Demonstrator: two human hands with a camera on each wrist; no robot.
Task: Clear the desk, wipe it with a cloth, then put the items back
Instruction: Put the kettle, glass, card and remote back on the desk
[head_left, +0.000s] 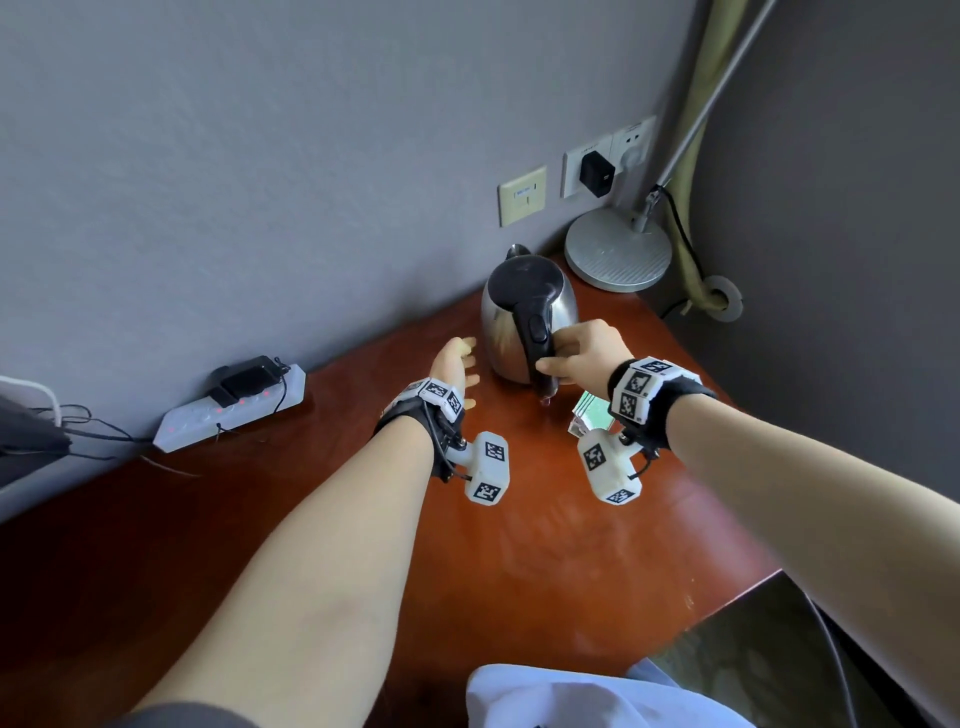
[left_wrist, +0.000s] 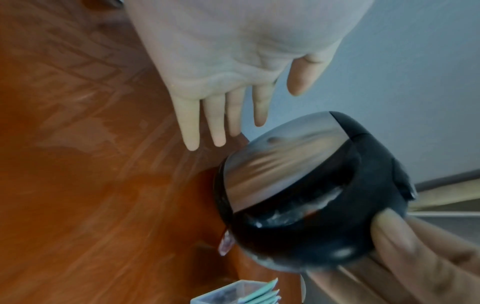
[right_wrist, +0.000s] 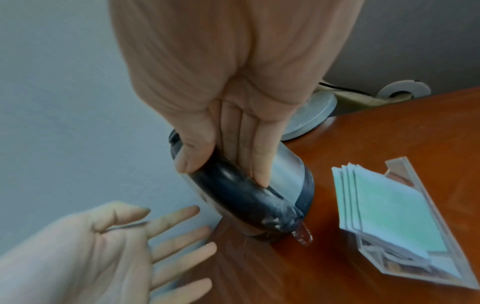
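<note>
A steel electric kettle (head_left: 524, 312) with a black lid and handle stands on the red-brown wooden desk (head_left: 545, 545) near the wall. My right hand (head_left: 576, 353) grips its black handle (right_wrist: 233, 185) from the right, thumb on one side and fingers on the other. My left hand (head_left: 460, 366) hovers just left of the kettle (left_wrist: 285, 174) with its fingers (left_wrist: 218, 121) spread and straight, holding nothing. In the right wrist view the left hand (right_wrist: 124, 246) shows palm up beside the kettle (right_wrist: 285, 174).
A clear holder with pale green packets (right_wrist: 384, 216) lies right of the kettle, also visible as the holder (head_left: 589, 413) under my right wrist. A lamp base (head_left: 618, 249) stands in the back corner. A power strip (head_left: 234, 405) lies along the wall at left. White cloth (head_left: 571, 696) is at the near edge.
</note>
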